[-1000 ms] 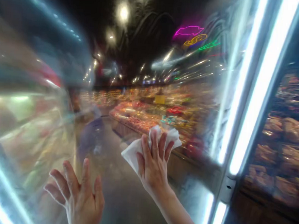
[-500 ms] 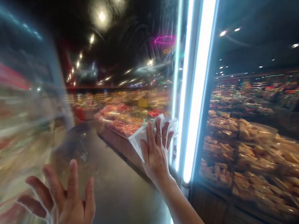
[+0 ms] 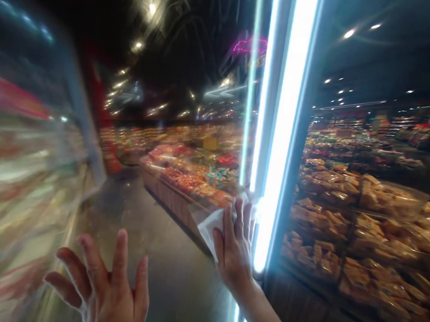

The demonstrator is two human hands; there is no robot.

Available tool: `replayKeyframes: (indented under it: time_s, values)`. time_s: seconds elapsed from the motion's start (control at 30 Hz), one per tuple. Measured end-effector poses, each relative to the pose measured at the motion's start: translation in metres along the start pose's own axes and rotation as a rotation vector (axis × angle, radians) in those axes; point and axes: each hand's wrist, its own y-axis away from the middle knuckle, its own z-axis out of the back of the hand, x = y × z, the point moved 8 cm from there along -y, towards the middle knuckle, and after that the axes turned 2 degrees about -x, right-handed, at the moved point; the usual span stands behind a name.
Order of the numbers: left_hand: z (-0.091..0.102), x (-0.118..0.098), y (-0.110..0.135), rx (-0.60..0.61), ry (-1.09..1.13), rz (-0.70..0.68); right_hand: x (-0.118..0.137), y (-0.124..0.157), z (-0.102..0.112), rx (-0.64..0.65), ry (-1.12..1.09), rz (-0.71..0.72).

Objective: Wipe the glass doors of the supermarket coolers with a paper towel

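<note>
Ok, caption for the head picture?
Right hand presses white cloth on glass door by a light strip; left hand spread open.

Bright light strip (image 3: 284,112), dark aisle floor (image 3: 177,276)

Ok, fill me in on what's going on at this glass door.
A person's right hand presses a white cloth flat against the glass door, right beside the bright light strip at its edge. The left hand is spread open lower down; whether it touches the glass is unclear. Packaged food sits on shelves to the right.
</note>
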Motion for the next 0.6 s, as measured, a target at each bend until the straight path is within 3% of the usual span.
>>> replayKeyframes:
  time_s: [0.1, 0.27, 0.33, 0.5, 0.6]
  values:
    - [-0.001, 0.003, 0.001, 0.008, -0.012, 0.012, 0.001, 0.022, -0.004, -0.007, 0.009, 0.005]
    - [0.006, 0.008, 0.001, 0.002, -0.025, 0.029, 0.002, -0.030, 0.002, -0.065, -0.052, -0.020]
    - [0.008, 0.013, 0.002, 0.005, -0.033, 0.053, 0.010, -0.032, 0.000, -0.069, -0.066, -0.041]
    - [0.009, 0.039, 0.005, 0.017, -0.051, 0.054, 0.067, 0.009, -0.019, -0.026, -0.054, 0.037]
    - [0.014, 0.062, 0.004, 0.016, -0.034, 0.077, 0.105, -0.019, -0.020, -0.036, -0.075, 0.053]
